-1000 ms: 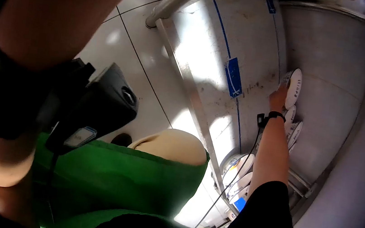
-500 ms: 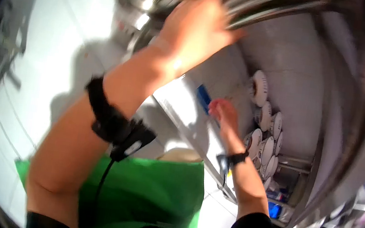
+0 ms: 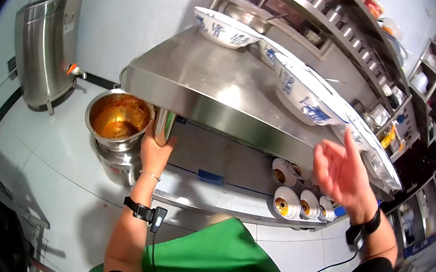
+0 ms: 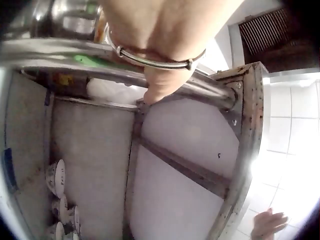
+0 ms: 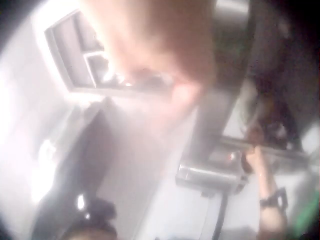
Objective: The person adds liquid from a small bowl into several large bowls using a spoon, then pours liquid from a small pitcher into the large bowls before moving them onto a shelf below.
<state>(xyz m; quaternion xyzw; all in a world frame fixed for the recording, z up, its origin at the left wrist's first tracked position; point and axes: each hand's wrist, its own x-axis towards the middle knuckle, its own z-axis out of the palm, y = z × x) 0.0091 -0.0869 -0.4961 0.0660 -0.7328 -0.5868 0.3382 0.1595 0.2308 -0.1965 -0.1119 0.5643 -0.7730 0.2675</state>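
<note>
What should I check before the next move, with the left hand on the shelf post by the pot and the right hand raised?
1. Left hand grips the steel post under the shelf: ok.
2. Right hand holds nothing, fingers spread in the air: ok.
3. Pot with orange residue stands upright beside the left hand: ok.
4. Large blue-patterned bowls sit along the shelf; the right-hand ones lie close to its front edge: not ok.
5. Small cups on the lower counter stand apart from both hands: ok.
6. Right wrist view is blurred, so finger detail there: cannot tell.
</note>
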